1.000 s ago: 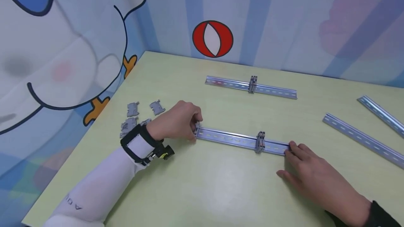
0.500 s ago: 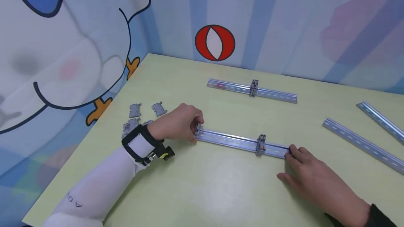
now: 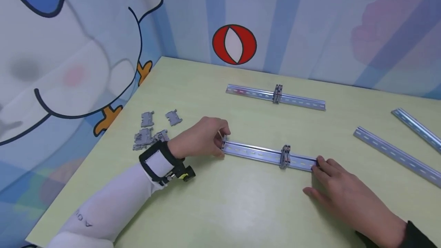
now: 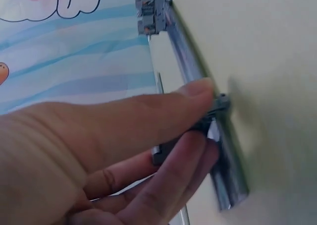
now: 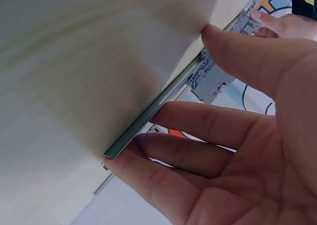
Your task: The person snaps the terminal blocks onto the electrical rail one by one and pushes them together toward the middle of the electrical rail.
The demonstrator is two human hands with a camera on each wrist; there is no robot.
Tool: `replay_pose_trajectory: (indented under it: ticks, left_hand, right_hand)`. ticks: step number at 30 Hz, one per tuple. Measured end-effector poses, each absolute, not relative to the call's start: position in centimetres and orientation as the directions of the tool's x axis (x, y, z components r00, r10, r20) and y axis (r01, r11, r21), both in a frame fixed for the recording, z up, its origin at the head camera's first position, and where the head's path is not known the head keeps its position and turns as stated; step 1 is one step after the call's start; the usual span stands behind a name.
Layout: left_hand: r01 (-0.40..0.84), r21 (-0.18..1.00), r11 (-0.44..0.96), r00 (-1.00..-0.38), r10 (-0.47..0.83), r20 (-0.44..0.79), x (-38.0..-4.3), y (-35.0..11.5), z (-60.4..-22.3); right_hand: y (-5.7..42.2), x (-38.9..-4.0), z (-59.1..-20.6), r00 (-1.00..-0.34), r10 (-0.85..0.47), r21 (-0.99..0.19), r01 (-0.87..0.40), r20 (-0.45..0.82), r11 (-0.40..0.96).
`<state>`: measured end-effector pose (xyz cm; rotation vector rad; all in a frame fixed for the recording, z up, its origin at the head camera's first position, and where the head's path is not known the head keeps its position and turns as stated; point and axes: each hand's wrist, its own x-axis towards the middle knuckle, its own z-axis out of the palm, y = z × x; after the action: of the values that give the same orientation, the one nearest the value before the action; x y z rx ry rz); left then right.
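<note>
A slotted metal DIN rail (image 3: 253, 152) lies in the middle of the table. Near its left end my left hand (image 3: 203, 137) pinches a grey terminal block (image 4: 221, 104) between thumb and fingers; the hand hides most of it in the head view. In the left wrist view, a short stretch of rail sticks out past that block. Another grey terminal block (image 3: 285, 157) stands clipped on the rail toward the right. The fingertips of my right hand (image 3: 348, 192) touch the rail's right end, fingers fairly straight, the thumb held away from the rail.
Several loose grey terminal blocks (image 3: 143, 137) lie left, beside my left wrist. Farther back is a second rail (image 3: 303, 101) carrying a grey block cluster (image 3: 277, 93). Two bare rails, one nearer (image 3: 396, 154) and one farther (image 3: 418, 127), lie at the right. A printed wall (image 3: 310, 26) borders the table.
My left hand has shifted a little to the right along the rail with the pinched terminal block. The right hand keeps its place at the rail's end.
</note>
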<state>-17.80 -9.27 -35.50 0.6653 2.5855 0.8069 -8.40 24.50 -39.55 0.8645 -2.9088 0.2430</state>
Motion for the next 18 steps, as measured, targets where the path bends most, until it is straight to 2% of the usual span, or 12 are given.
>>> replay_pose_trajectory:
  ticks: [7,18]
  left_hand:
    - [0.395,0.604,0.692,-0.822,0.56,-0.103,-16.9,-7.0,-36.4]
    - [0.438,0.621,0.65,-0.793,0.604,-0.073,-16.9,-3.6,-37.2]
  right_hand:
    - [24.5,-8.5,-39.6,-0.823,-0.546,-0.115,-0.564,0.154,0.818]
    - [24.4,-8.5,-39.7,-0.828,-0.539,-0.11,-0.557,0.152,0.823]
